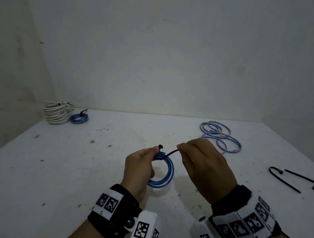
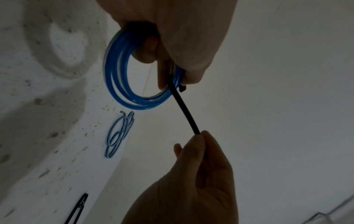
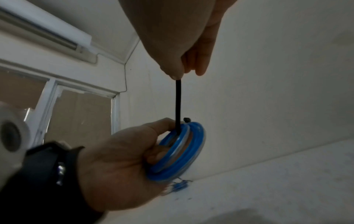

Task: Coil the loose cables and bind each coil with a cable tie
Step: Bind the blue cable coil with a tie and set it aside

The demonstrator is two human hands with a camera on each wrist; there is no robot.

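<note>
My left hand (image 1: 141,165) grips a small blue cable coil (image 1: 165,175) above the middle of the white table (image 1: 78,160), thumb and fingers closed round its top. A black cable tie (image 1: 171,153) wraps the coil there, its head (image 1: 160,146) sticking up beside my thumb. My right hand (image 1: 201,160) pinches the tie's free tail (image 2: 184,109) and holds it taut, away from the coil (image 3: 184,153). In the right wrist view the tail (image 3: 178,104) runs straight from my fingertips down to the coil. How tight the loop sits I cannot tell.
A loose blue cable (image 1: 220,136) lies in open loops at the back right. Spare black cable ties (image 1: 294,178) lie at the right edge. At the back left corner a tied white coil (image 1: 56,112) and a tied blue coil (image 1: 79,118) sit against the wall.
</note>
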